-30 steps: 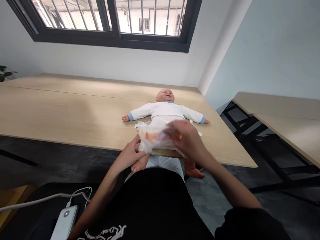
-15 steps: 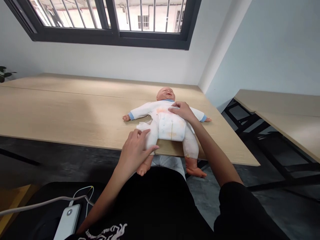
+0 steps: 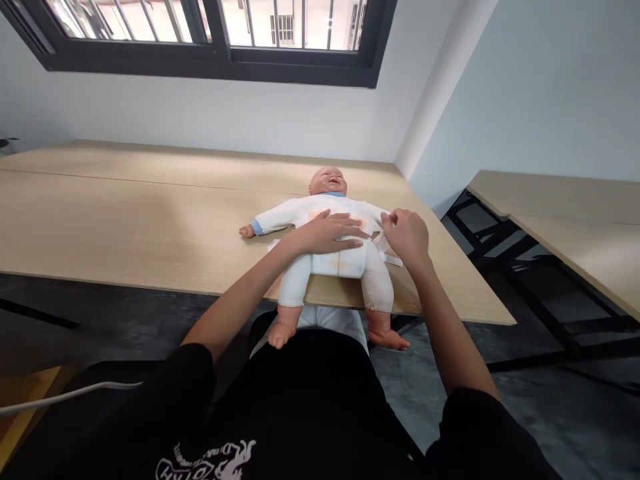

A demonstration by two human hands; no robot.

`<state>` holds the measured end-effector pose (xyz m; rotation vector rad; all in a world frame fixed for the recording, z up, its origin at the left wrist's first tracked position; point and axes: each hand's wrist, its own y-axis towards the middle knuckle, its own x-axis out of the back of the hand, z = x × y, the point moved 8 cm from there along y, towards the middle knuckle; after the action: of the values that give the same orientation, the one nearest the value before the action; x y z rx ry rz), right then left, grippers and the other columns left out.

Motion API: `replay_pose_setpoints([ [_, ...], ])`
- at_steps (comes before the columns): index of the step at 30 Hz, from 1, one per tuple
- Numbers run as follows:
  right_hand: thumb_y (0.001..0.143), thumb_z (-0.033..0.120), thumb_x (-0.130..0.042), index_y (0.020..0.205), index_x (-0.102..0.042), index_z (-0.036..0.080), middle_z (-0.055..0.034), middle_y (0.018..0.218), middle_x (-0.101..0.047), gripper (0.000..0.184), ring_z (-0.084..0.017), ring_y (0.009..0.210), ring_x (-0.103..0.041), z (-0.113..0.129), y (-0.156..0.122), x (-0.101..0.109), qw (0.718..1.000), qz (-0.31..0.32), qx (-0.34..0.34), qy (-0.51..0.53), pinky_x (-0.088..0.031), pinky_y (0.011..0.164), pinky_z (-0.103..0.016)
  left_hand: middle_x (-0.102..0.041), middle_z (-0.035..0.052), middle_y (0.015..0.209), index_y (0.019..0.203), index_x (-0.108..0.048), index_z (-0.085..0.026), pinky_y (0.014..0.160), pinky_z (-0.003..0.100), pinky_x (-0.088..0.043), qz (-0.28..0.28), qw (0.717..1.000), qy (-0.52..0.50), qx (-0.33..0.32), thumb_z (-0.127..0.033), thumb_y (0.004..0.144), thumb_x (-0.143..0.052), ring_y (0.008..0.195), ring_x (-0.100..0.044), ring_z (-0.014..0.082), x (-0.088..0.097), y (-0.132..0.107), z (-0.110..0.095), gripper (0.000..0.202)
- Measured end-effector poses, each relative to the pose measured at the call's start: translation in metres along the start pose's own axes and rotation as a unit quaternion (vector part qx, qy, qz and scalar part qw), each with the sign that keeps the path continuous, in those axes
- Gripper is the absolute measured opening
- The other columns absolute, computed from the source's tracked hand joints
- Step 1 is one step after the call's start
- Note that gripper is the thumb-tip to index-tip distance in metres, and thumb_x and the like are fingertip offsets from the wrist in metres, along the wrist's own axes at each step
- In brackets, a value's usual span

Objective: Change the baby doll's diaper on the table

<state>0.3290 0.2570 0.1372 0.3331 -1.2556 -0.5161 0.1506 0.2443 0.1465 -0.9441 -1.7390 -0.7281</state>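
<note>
A white diaper [image 3: 337, 265] with faint colored print lies folded up over the front of a baby doll [image 3: 326, 203], near the front edge of a pale wooden table [image 3: 150, 217]. The wearer's left hand [image 3: 333, 233] rests flat across the diaper's upper front, fingers extended and spread, gripping nothing. The right hand [image 3: 406, 235], well clear of the left, is raised with curled fingers beside the doll's left side, near a white side flap [image 3: 382, 243]; whether it pinches anything cannot be told. A white strip [image 3: 393, 261] lies just below that flap.

The doll lies on its back, head away from the wearer, in a white top [image 3: 280, 215] with blue trim, its feet jutting past the table's edge. The wearer, in a black shirt [image 3: 310, 400] with white lettering, faces a dark-framed window [image 3: 300, 65] with bars beyond it. A second table [image 3: 570, 203] stands at right; a white cable [image 3: 75, 395] runs at lower left.
</note>
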Motion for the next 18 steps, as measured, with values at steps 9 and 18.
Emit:
replay_pose_setpoints([
  [9, 0.094, 0.042, -0.054, 0.107, -0.067, 0.015, -0.0175, 0.112, -0.069, 0.033, -0.034, 0.107, -0.06, -0.04, -0.07, -0.026, 0.991, 0.105, 0.036, 0.07, -0.045, 0.096, -0.046, -0.024, 0.0048, 0.17, 0.137, -0.063, -0.03, 0.122, 0.067, -0.006, 0.012, 0.999, 0.019, 0.043, -0.056, 0.105, -0.033, 0.157, -0.017, 0.033, -0.003, 0.044, 0.036, 0.051],
  [18, 0.086, 0.029, -0.051, 0.084, -0.054, 0.021, -0.0111, 0.09, -0.068, 0.009, -0.029, 0.088, -0.059, -0.043, -0.07, -0.021, 0.991, 0.07, 0.002, 0.115, -0.045, 0.081, -0.041, -0.034, 0.0034, 0.166, 0.145, -0.055, -0.028, 0.125, 0.058, 0.004, -0.038, 0.998, 0.054, -0.016, -0.046, 0.106, -0.038, 0.158, -0.013, 0.0274, 0.01, 0.036, 0.004, 0.046],
])
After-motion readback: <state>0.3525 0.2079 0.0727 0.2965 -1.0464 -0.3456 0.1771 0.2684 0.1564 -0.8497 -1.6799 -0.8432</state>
